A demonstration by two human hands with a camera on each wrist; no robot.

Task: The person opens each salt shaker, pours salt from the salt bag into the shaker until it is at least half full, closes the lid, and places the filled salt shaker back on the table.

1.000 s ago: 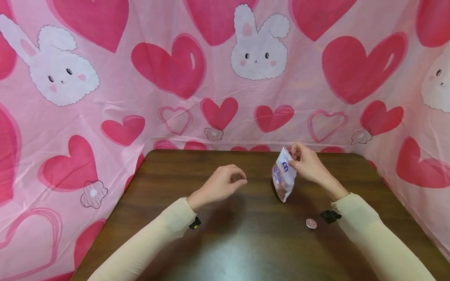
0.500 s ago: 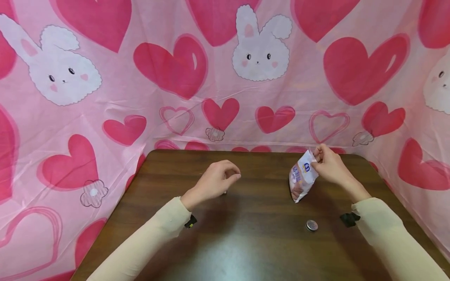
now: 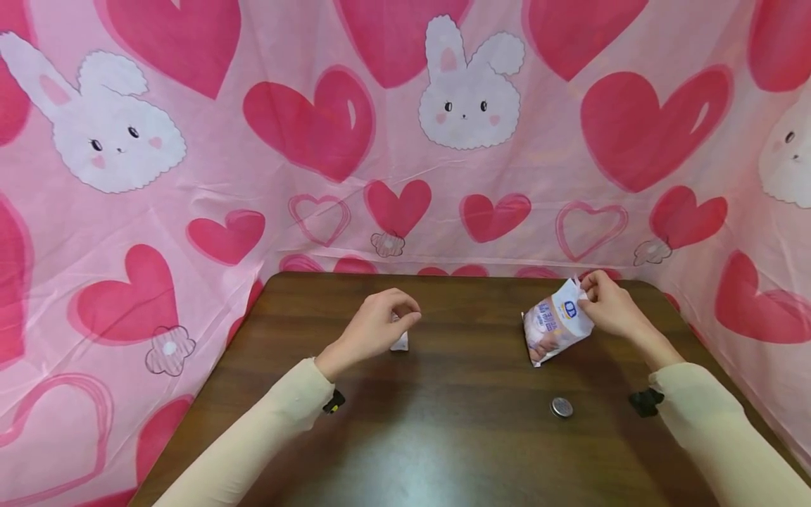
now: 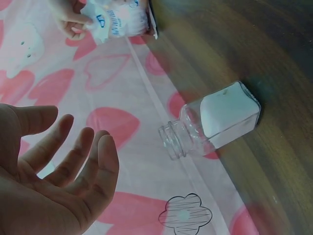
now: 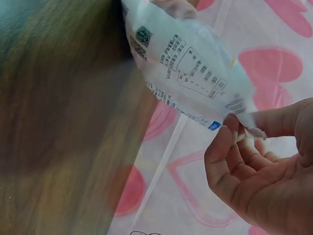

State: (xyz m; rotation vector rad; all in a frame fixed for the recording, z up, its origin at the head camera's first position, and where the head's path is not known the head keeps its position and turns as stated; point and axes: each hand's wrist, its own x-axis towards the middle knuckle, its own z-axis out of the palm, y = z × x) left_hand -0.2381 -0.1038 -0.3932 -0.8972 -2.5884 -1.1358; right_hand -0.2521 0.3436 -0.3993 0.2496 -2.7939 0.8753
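Observation:
My left hand (image 3: 374,325) holds nothing, its fingers loosely bent and apart from the jar. A clear, square glass jar (image 4: 230,115) stands upright on the table just beyond that hand, its threaded neck uncapped and white contents filling much of its body. In the head view the hand hides most of the jar (image 3: 400,343). At the right, thumb and fingertips of my right hand (image 3: 611,306) pinch the top corner of a printed white plastic packet (image 3: 554,324). The packet (image 5: 190,63) tilts, with its bottom at the tabletop. Its contents are hidden.
A small round metal lid (image 3: 561,407) lies on the dark wooden table (image 3: 443,422), nearer to me than the packet. Pink fabric (image 3: 393,155) with hearts and rabbits hangs behind the table and along both sides.
My right hand has carried the packet to the right, and the packet's printed front has turned more towards me. The left hand has drawn back leftward, uncovering part of the jar.

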